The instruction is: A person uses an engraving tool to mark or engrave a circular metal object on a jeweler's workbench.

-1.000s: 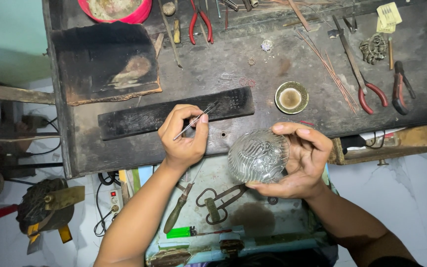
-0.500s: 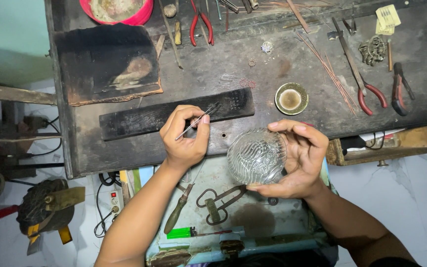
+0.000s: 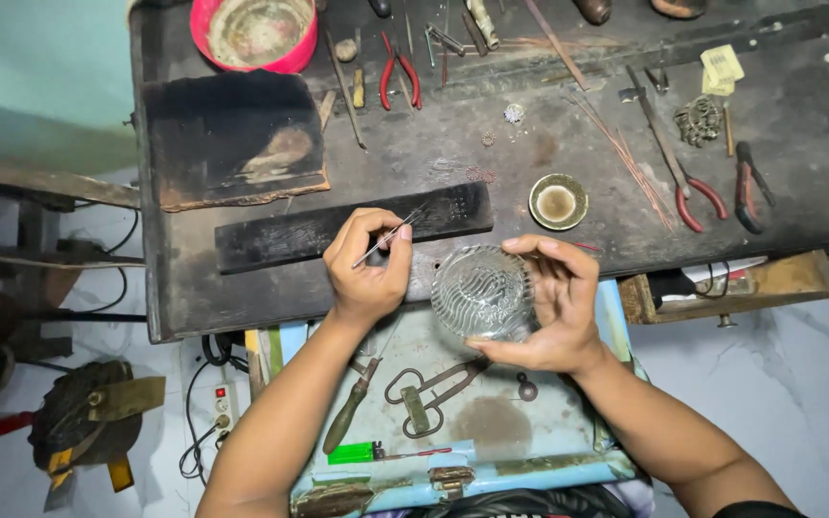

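- Right hand (image 3: 554,312) curled around a round wire filigree dome (image 3: 482,291), fingers half closed: fingertips on its top edge, thumb under its lower edge, dome cupped against the palm.
- Dome held in the air just below the front edge of the dark workbench (image 3: 242,297), above the light blue tray (image 3: 491,432).
- Left hand (image 3: 368,269) just left of the dome, not touching it, fingers closed in a pinch on thin metal tweezers (image 3: 388,236).
- Tweezers pointing up and to the right from the pinch, tip over the long black block (image 3: 290,233) that lies on the workbench above the dome.
- Small round brass dish (image 3: 557,201) on the workbench, above and a little right of the dome.
- Red-handled pliers (image 3: 698,197) further right of the dome, next to thin copper wires (image 3: 616,153).
- Charred square board (image 3: 232,139) on the workbench, far up and left of the dome; pink bowl (image 3: 256,34) beyond it at the back edge.
- On the tray below the dome: old iron shears (image 3: 429,388), and to their left a file with green handle (image 3: 349,417) and a green lighter (image 3: 352,453).
- Wooden drawer (image 3: 731,286) open to the right of the dome, under the workbench edge.
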